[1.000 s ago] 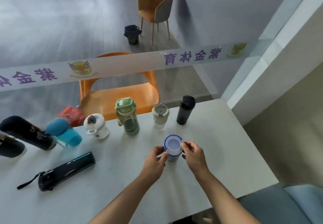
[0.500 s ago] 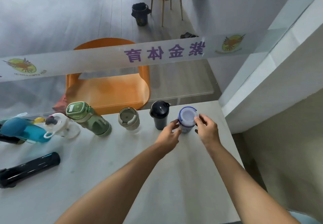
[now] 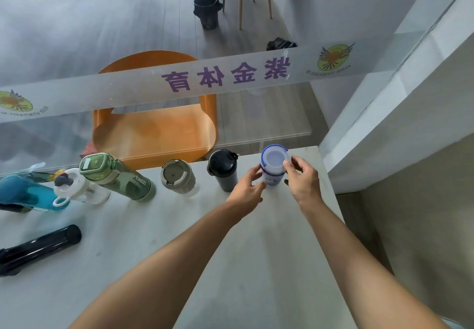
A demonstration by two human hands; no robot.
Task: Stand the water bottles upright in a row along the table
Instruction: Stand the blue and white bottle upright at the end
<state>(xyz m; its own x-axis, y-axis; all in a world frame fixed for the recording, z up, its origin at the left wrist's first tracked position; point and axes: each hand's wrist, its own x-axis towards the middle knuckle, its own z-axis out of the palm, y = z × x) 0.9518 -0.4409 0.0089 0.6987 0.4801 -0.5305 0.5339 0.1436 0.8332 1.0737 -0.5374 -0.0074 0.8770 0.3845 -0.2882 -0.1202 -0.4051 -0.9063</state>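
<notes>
Fingers [image 3: 291, 165] of both hands pinch blue-lidded bottle [image 3: 273, 165]; five bottles upright; lying: apparently two

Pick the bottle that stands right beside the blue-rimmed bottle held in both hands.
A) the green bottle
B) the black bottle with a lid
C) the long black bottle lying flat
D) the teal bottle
B: the black lidded bottle stands upright just left of the blue-rimmed bottle, at the row's right end.

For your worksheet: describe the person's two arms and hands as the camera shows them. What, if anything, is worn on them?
Both forearms are bare up to the frame's bottom edge; no sleeves show. The left hand and right hand wear no gloves, and no watch, bracelet or ring is visible.
</notes>
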